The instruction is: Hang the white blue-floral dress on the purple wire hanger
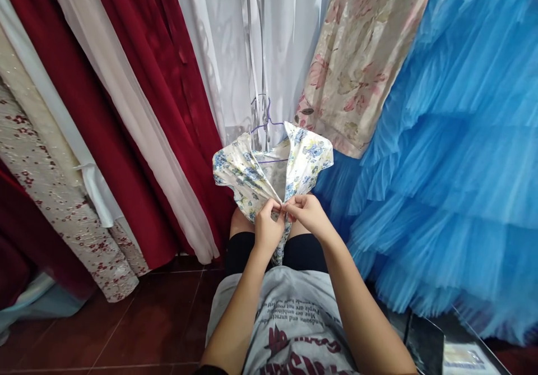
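A floral blouse [309, 153], white with blue and yellow flowers, hangs on a thin purple hanger [275, 123] in front of me. Its open neckline narrows to a V where both my hands meet. My left hand [269, 222] pinches one front edge of the blouse. Close against it, my right hand [306, 211] pinches the other edge at the same spot. Whatever fastening lies between the fingertips is too small to make out. The blouse's lower part hangs down between my thighs, partly hidden behind my hands.
Dark red [138, 83], pale pink and white garments hang at the left. White cloth [290, 44] with dangling straps hangs behind the blouse. A beige floral garment [361, 66] and a layered blue tulle dress [458, 167] hang at the right. Below is a red tiled floor [147, 324].
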The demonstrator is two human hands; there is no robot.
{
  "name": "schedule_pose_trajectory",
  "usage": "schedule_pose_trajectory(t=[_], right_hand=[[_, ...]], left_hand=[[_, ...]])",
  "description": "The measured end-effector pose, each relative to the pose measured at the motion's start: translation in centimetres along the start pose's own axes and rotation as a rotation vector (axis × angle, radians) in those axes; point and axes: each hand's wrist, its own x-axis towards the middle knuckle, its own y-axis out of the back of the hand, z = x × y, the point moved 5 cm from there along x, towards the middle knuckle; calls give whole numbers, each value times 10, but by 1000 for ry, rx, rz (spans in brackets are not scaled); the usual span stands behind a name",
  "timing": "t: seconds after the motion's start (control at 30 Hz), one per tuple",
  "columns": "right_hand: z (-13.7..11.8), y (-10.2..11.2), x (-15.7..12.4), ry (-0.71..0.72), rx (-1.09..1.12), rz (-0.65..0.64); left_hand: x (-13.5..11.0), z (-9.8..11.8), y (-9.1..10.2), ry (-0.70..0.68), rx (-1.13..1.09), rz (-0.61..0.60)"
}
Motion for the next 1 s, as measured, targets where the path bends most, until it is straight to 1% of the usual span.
schedule_pose_trajectory(t=[0.1, 0.27, 0.33, 0.4, 0.5, 0.63, 0.7, 0.77, 0.83, 0.9, 0.97, 1.0], right_hand=[[8, 1, 0, -10, 66, 58], [32, 6, 4, -63, 230, 177], [40, 9, 8, -72, 275, 201], [41, 10, 17, -45, 289, 202], [27, 12, 45, 10, 289, 187], [-13, 20, 104, 32, 302, 210], [-34, 25, 134, 19, 310, 212], [-52, 29, 155, 11, 313, 210], [-65, 33, 168, 10, 306, 195], [-73, 35, 171, 8, 287, 162], [-77, 37, 169, 13, 261, 133], [-78, 39, 166, 21, 246, 125]], left_hand=[[-4, -2, -4, 1, 68, -23], [-7, -14, -18, -13, 211, -141], [-8, -17, -22, -43, 265, -173], [-10, -18, -24, -71, 335, -195], [-14, -17, -24, -77, 463, -247], [-21, -11, -28, -136, 619, -324], [-25, -10, -31, -165, 663, -339], [-28, -13, -33, -176, 676, -359], [-29, -20, -33, -178, 638, -373], [-25, -27, -30, -168, 558, -394], [-12, -29, -24, -164, 486, -404], [0, -27, -19, -184, 456, -383]])
